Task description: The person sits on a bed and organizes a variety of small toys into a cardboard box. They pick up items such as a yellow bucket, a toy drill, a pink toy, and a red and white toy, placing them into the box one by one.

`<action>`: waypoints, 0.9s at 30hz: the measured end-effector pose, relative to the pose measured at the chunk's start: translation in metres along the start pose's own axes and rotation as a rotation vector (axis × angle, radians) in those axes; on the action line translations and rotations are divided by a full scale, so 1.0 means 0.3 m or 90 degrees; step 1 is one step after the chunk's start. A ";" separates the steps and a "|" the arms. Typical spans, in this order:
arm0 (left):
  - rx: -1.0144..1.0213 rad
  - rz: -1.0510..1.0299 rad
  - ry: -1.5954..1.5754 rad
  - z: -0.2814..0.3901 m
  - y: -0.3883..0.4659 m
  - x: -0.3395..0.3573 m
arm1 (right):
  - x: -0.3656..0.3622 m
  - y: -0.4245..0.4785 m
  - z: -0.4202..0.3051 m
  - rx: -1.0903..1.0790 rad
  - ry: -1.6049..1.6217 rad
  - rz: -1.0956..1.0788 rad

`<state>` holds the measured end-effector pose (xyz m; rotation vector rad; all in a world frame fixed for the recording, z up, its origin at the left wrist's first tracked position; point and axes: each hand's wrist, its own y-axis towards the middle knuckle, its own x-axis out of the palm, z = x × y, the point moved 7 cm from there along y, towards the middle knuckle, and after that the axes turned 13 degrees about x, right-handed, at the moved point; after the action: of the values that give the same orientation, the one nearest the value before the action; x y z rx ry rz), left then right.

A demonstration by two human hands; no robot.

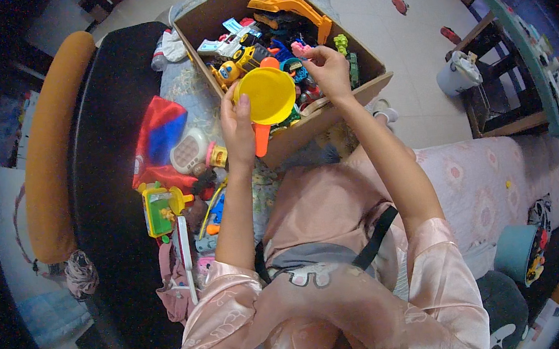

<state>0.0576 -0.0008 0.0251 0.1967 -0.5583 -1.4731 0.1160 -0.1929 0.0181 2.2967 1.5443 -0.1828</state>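
Note:
My left hand [240, 123] holds a round yellow toy pan [268, 96] by its edge, over the near left side of an open cardboard box [323, 107]. An orange handle [262, 140] shows below the pan, and another orange piece [269, 62] shows above it. My right hand [329, 73] reaches over the box with thumb and index finger close together, near a pink toy [301, 48] and a teal toy [293, 67]. Whether its fingertips grip anything is not clear. The box also holds an orange toy excavator arm [292, 3], a yellow toy truck [252, 58] and a white toy vehicle [229, 43].
Left of the box lie a red and blue cloth [160, 134], a white pop-it toy [189, 151], a small yellow tub [218, 156] and a green and yellow toy case [158, 212]. A white bin [457, 74] stands at right, and a blue tub [516, 255] of toys at lower right.

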 end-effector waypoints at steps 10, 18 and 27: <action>0.012 -0.009 -0.004 -0.006 0.002 -0.002 | 0.065 0.026 -0.003 -0.067 -0.141 -0.024; 0.004 -0.011 -0.017 -0.002 -0.001 0.004 | 0.077 0.028 0.017 -0.057 -0.136 -0.044; 0.009 -0.008 0.000 0.001 -0.002 0.008 | 0.081 0.028 0.026 -0.061 -0.165 -0.041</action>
<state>0.0569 -0.0031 0.0256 0.2112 -0.5689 -1.4814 0.1339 -0.1776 0.0054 2.0592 1.4625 -0.3983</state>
